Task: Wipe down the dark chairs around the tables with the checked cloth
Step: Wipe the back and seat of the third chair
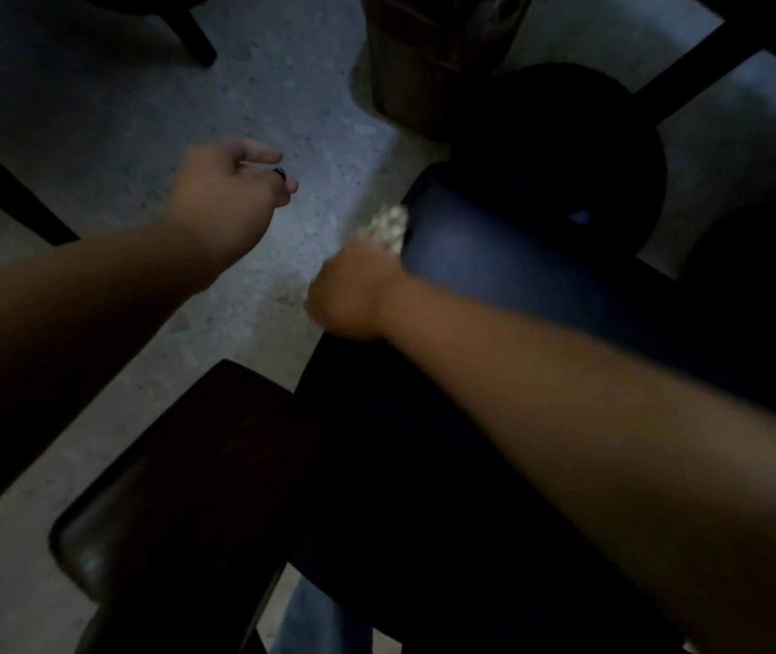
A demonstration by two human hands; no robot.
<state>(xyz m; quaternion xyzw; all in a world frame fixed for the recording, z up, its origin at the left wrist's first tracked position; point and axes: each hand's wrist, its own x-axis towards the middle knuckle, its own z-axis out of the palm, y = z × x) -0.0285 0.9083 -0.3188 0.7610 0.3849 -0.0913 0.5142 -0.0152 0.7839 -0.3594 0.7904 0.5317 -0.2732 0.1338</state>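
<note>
The scene is dim and blurred. My right hand (353,290) grips the pale checked cloth (388,226) and holds it against the left edge of a dark chair's padded seat (494,257). Only a small bunch of cloth shows past my knuckles. My left hand (230,191) hangs in the air over the floor to the left, fingers loosely curled, holding nothing, with a dark ring on one finger. A second dark chair's wooden back rail (150,488) lies close below me.
A speckled grey floor (107,129) fills the left half. A brown wooden table base (419,73) stands at the top centre, with a round dark pedestal foot (560,134) behind the seat. Dark furniture legs cross the top left and top right corners.
</note>
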